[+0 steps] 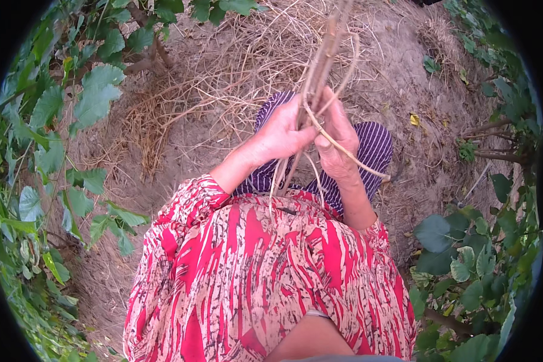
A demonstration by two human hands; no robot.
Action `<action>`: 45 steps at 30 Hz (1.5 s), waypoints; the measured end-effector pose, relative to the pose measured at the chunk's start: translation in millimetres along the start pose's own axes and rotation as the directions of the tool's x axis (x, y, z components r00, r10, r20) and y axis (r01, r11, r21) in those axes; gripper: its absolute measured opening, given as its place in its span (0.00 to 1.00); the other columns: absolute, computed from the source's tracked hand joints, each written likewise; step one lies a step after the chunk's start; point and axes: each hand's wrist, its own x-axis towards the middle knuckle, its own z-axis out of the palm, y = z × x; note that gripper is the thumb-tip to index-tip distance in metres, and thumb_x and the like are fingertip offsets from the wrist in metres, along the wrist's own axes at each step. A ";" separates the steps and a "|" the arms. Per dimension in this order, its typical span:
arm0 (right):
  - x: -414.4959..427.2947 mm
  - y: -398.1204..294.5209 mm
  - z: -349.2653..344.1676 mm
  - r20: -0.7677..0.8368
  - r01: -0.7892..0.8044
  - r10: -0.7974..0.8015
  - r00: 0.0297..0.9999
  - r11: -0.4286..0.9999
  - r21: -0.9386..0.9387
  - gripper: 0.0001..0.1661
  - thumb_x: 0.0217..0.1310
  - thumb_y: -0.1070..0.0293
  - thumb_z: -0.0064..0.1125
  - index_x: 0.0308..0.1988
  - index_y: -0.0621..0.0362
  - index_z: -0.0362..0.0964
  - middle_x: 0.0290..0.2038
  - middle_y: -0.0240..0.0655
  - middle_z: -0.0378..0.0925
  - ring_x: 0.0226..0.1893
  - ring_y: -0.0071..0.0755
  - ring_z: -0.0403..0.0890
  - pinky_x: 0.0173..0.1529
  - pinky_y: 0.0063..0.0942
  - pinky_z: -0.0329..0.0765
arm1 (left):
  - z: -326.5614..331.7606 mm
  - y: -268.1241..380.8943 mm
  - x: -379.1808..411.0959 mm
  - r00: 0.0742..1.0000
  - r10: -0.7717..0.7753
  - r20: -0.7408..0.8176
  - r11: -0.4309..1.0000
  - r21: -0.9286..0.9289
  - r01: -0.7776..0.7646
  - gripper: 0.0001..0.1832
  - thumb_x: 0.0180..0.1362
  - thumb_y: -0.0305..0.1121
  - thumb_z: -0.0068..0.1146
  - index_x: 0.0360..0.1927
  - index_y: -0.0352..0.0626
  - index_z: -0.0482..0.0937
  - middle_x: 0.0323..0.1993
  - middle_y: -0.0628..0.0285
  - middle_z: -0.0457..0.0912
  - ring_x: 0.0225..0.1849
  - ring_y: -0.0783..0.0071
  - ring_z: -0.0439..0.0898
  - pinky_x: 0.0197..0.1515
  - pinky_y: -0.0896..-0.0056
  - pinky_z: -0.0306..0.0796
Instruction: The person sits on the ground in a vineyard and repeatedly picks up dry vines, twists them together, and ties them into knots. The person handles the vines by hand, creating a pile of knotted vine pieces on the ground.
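In front of my knees I hold an upright bundle of thin dry woody stems (322,63). My left hand (280,135) is closed around it, the thumb lying across the front. My right hand (338,138) grips from the other side, its thumb close to the left one. A pale bendy stem (344,151) loops out at the top right, crosses the bundle and runs down past my right hand, its free end sticking out. Below my hands, several thin stem ends (278,181) hang towards my lap. My fingers hide the middle of the bundle.
Dry stalks (235,77) lie scattered over bare soil (185,149) ahead and to the left. Leafy branches (95,95) reach in from the left, more broad-leaved plants (457,253) stand at the right. A yellow leaf (414,119) lies on the ground.
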 end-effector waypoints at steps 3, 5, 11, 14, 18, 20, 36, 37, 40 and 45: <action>-5.5 6.6 -4.3 -0.063 -0.013 0.011 0.998 1.000 -0.023 0.55 0.54 0.38 0.53 0.62 0.75 0.46 0.58 0.53 0.61 0.58 0.43 0.67 0.59 0.36 0.67 | 3.8 -7.1 1.0 0.990 0.138 -0.006 0.941 0.312 -0.129 0.32 0.51 0.29 0.60 0.59 0.36 0.60 0.49 0.59 0.73 0.50 0.73 0.72 0.52 0.70 0.68; -3.9 -2.4 -1.4 -0.102 -0.004 0.005 0.995 1.000 0.011 0.55 0.55 0.38 0.52 0.62 0.76 0.46 0.59 0.53 0.61 0.57 0.44 0.67 0.58 0.36 0.67 | 10.3 -1.1 -0.6 0.983 0.179 -0.036 0.908 0.391 -0.151 0.25 0.50 0.29 0.56 0.52 0.35 0.63 0.36 0.51 0.75 0.39 0.60 0.77 0.42 0.65 0.70; 4.8 -12.3 -3.0 -0.148 0.044 -0.035 0.988 0.997 0.064 0.46 0.62 0.41 0.45 0.59 0.77 0.54 0.51 0.47 0.67 0.50 0.35 0.72 0.52 0.29 0.71 | 20.7 12.0 -4.7 0.972 0.231 -0.031 0.857 0.480 -0.188 0.23 0.49 0.27 0.50 0.50 0.35 0.62 0.28 0.45 0.77 0.32 0.46 0.78 0.34 0.56 0.70; 2.9 -11.4 -7.7 -0.156 -0.023 0.038 0.987 0.995 0.093 0.40 0.66 0.44 0.39 0.57 0.74 0.59 0.49 0.43 0.69 0.46 0.31 0.74 0.49 0.26 0.71 | 21.9 12.5 -6.6 0.965 0.263 -0.009 0.832 0.509 -0.222 0.23 0.48 0.26 0.48 0.49 0.34 0.62 0.26 0.43 0.76 0.32 0.45 0.77 0.33 0.54 0.69; 9.2 -19.1 -15.3 -0.138 -0.115 0.130 0.982 0.987 0.110 0.32 0.68 0.50 0.39 0.54 0.70 0.66 0.43 0.39 0.73 0.42 0.25 0.74 0.44 0.20 0.70 | 26.6 24.7 -13.8 0.996 0.082 -0.016 0.856 0.514 -0.063 0.20 0.48 0.23 0.48 0.48 0.33 0.64 0.28 0.52 0.74 0.27 0.60 0.75 0.30 0.64 0.68; 12.3 -21.6 -13.8 -0.164 -0.127 0.148 0.975 0.983 0.130 0.28 0.68 0.53 0.43 0.52 0.69 0.67 0.38 0.36 0.75 0.37 0.22 0.75 0.41 0.20 0.71 | 25.5 18.1 -12.2 0.986 0.166 0.001 0.863 0.483 -0.146 0.19 0.48 0.23 0.47 0.46 0.33 0.64 0.26 0.52 0.73 0.26 0.61 0.74 0.29 0.64 0.68; 19.0 -4.0 -51.7 -0.283 -0.054 0.359 0.889 0.697 0.715 0.10 0.65 0.64 0.47 0.37 0.60 0.66 0.29 0.36 0.71 0.26 0.28 0.71 0.32 0.28 0.73 | -33.5 41.4 -9.2 0.940 0.317 -0.126 0.854 0.469 -0.226 0.20 0.58 0.38 0.49 0.52 0.37 0.72 0.46 0.53 0.77 0.50 0.64 0.76 0.54 0.66 0.70; 18.8 -0.9 -57.9 -0.294 -0.033 0.355 0.888 0.685 0.728 0.11 0.66 0.62 0.46 0.37 0.60 0.66 0.28 0.35 0.70 0.26 0.27 0.70 0.32 0.28 0.72 | -47.1 43.7 -17.1 0.929 0.282 -0.241 0.902 0.397 -0.170 0.20 0.61 0.39 0.46 0.52 0.37 0.71 0.49 0.54 0.77 0.52 0.65 0.75 0.56 0.65 0.69; 19.3 1.5 -63.2 -0.353 -0.008 0.376 0.857 0.695 0.719 0.13 0.66 0.61 0.47 0.38 0.61 0.65 0.30 0.36 0.71 0.28 0.27 0.70 0.31 0.27 0.70 | -50.0 29.7 -31.1 0.919 0.287 -0.269 0.848 0.518 -0.113 0.24 0.57 0.42 0.54 0.53 0.38 0.70 0.50 0.49 0.75 0.54 0.61 0.74 0.57 0.60 0.68; 29.9 0.8 -62.7 -0.379 0.058 0.325 0.867 0.688 0.723 0.13 0.66 0.60 0.47 0.38 0.61 0.65 0.31 0.38 0.71 0.29 0.28 0.69 0.30 0.27 0.70 | 12.1 19.2 -35.6 0.997 0.071 -0.006 0.680 0.732 -0.044 0.54 0.43 0.52 0.64 0.65 0.32 0.48 0.65 0.37 0.51 0.68 0.48 0.50 0.68 0.51 0.45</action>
